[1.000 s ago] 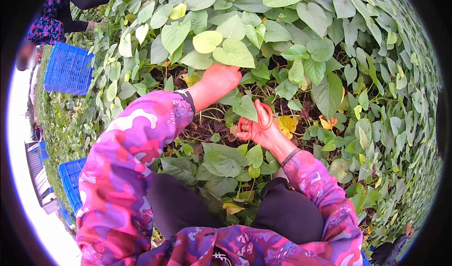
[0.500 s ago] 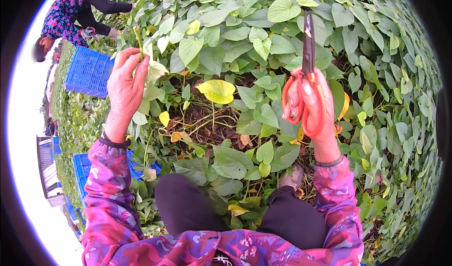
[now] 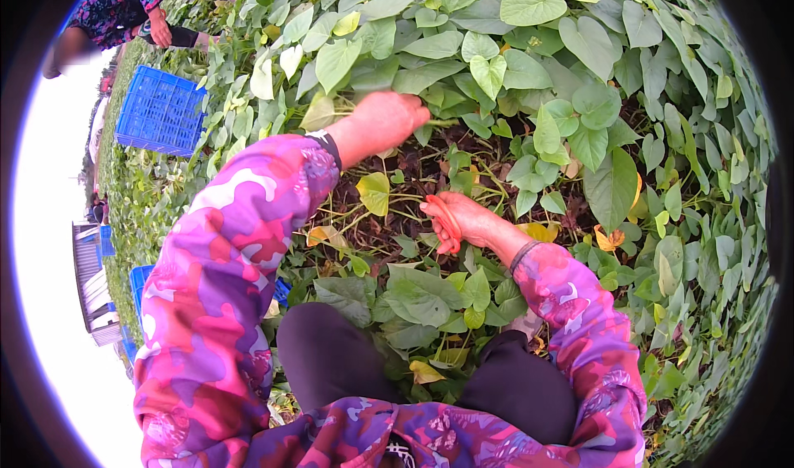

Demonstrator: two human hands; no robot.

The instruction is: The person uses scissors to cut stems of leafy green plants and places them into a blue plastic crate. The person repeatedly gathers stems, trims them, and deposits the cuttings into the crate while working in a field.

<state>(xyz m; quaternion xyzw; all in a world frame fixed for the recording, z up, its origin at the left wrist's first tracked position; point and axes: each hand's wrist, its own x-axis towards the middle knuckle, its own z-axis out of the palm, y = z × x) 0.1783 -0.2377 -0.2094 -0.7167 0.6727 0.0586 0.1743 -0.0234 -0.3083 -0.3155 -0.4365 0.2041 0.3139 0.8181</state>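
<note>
My left hand (image 3: 382, 126) is closed round a green leafy stem (image 3: 442, 123), whose end sticks out to the right of the fingers. A pale leaf (image 3: 318, 112) shows on the hand's other side. Nearer to me, my right hand (image 3: 470, 218) grips scissors by their red-orange handles (image 3: 445, 220); the blades cannot be made out. Both hands are over a gap in the heart-leaved vines, where brown soil and bare stems (image 3: 397, 220) show. A yellow leaf (image 3: 374, 193) stands just left of the scissors.
Dense heart-shaped leaves (image 3: 529, 4) spread ahead and to the right. A blue plastic crate (image 3: 161, 110) stands at the far left, near a bending person (image 3: 112, 9). Another blue crate (image 3: 141, 284) is partly behind my left sleeve. My knees (image 3: 327, 356) are close below.
My left hand has swung right with the stem, from the left side to the middle. My right hand has come left and nearer, and the raised scissor blades no longer show.
</note>
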